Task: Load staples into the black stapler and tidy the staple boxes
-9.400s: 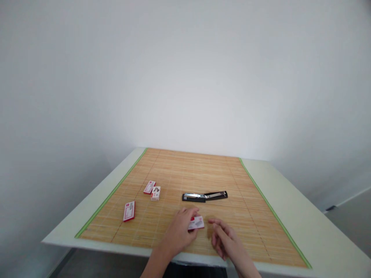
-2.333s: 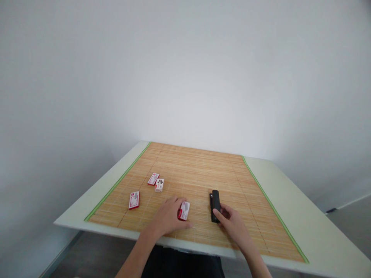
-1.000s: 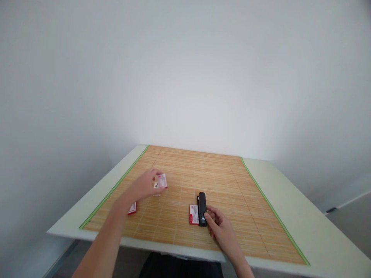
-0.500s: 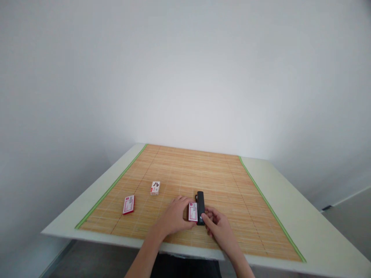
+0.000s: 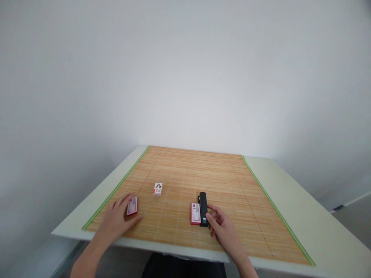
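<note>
My left hand [image 5: 117,219] is at the left of the mat, thumb and fingers spread around a flat red-and-white box [image 5: 132,206] without closing on it. Farther right, the thumb of my right hand [image 5: 222,227] rests on the near end of a black stapler [image 5: 203,208], its other fingers curled along the right side. Against the stapler's left side lies a second red-and-white box [image 5: 195,213], with no hand on it. A small white box [image 5: 158,189] with a dark picture on top stands between the two, somewhat farther back.
A bamboo mat [image 5: 197,170] with green edging covers the middle of a white table [image 5: 301,208]. The table's back edge meets a plain pale wall [image 5: 185,77]. A small dark object [image 5: 338,207] shows beyond the right edge.
My left hand has left the box beside the stapler and moved left to the other red-and-white box. My right hand stays at the stapler. The view has shifted slightly.
</note>
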The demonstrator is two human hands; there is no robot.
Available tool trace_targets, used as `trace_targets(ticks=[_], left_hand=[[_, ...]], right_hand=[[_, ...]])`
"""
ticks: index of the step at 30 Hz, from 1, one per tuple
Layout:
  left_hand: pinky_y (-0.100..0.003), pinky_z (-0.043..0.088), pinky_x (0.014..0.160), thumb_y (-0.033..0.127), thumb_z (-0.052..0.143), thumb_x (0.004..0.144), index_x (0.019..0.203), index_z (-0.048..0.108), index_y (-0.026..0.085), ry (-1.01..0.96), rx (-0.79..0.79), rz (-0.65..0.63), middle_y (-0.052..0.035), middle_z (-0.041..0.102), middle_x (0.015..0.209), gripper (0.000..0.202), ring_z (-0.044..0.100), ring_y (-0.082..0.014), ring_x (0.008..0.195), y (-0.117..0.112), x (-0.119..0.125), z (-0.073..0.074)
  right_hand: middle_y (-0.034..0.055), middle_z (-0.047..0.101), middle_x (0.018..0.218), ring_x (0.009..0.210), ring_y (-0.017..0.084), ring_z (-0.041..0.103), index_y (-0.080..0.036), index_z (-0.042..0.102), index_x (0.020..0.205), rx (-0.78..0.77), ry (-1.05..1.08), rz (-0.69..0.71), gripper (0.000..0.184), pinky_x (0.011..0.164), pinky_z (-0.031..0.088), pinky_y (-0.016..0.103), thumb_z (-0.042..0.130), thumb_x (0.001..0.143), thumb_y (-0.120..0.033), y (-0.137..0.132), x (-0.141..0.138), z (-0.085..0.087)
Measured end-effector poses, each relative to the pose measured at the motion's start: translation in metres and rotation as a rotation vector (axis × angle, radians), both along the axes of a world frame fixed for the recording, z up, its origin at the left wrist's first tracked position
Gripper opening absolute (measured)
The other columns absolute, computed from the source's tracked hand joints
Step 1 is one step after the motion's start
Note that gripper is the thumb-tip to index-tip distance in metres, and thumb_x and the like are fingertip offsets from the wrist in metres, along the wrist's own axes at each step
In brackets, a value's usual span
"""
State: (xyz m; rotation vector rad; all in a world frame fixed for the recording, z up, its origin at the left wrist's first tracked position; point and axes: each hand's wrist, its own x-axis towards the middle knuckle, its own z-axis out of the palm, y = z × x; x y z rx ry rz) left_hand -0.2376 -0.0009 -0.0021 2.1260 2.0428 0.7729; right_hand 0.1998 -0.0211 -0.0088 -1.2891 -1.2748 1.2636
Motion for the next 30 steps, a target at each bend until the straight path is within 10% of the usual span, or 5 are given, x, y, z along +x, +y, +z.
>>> trace_targets(ticks=[6, 17, 30], left_hand=[[-0.048, 0.047, 0.105, 0.062, 0.073, 0.073, 0.122, 0.067, 0.029, -0.156, -0.124, -0.062, -0.0043, 0.070, 0.122, 0.059, 0.063, -0.0342, 0.115, -0.001, -0.004, 0.009], [-0.044, 0.043, 0.109, 0.036, 0.083, 0.073, 0.128, 0.064, 0.032, -0.367, -0.190, -0.568, -0.0062, 0.064, 0.131, 0.059, 0.058, -0.0310, 0.123, 0.007, 0.196, 0.059], [-0.040, 0.047, 0.105, 0.035, 0.088, 0.068, 0.134, 0.059, 0.033, -0.498, -0.254, -0.618, -0.0040, 0.066, 0.132, 0.072, 0.061, -0.0288, 0.120, 0.012, 0.215, 0.032]], right_hand=[[-0.0037, 0.056, 0.073, 0.050, 0.012, 0.051, -0.019, 0.059, 0.133, 0.002, -0.007, 0.004, 0.066, 0.041, 0.044, 0.024, 0.067, 0.086, -0.066, 0.001, 0.000, -0.004], [-0.0030, 0.057, 0.076, 0.049, 0.010, 0.049, -0.020, 0.061, 0.129, 0.027, -0.044, 0.043, 0.058, 0.041, 0.041, 0.023, 0.066, 0.089, -0.062, -0.001, 0.001, -0.003], [-0.0027, 0.058, 0.074, 0.052, 0.011, 0.052, -0.020, 0.064, 0.125, 0.005, -0.008, 0.082, 0.056, 0.044, 0.043, 0.024, 0.067, 0.089, -0.062, -0.001, -0.001, 0.000]])
